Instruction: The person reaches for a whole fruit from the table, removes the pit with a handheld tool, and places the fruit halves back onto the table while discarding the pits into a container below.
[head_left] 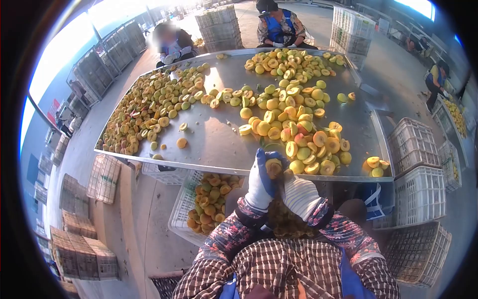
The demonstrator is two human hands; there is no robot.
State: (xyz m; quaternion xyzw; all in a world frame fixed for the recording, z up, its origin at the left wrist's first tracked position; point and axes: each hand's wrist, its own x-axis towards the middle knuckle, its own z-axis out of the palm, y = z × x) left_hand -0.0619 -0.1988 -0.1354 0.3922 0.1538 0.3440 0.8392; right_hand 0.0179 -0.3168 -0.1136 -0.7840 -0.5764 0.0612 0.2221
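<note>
I am looking down at my gloved hands at the near edge of a metal worktop (209, 144). My left hand (261, 182) is gripping a peach (273, 167); my right hand (300, 195) is closing against it, grip unclear. Cut halves (298, 134) are piling beyond the peach, while a crate (178, 219) below-left is holding whole fruit, so much work is remaining.

White knit gloves (279, 187) — floral sleeves (224, 239), checked shirt (284, 266).

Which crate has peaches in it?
The white crate left of the gloved left hand, under the table's edge, holds whole peaches. The stacked crates on the right look empty.
</note>
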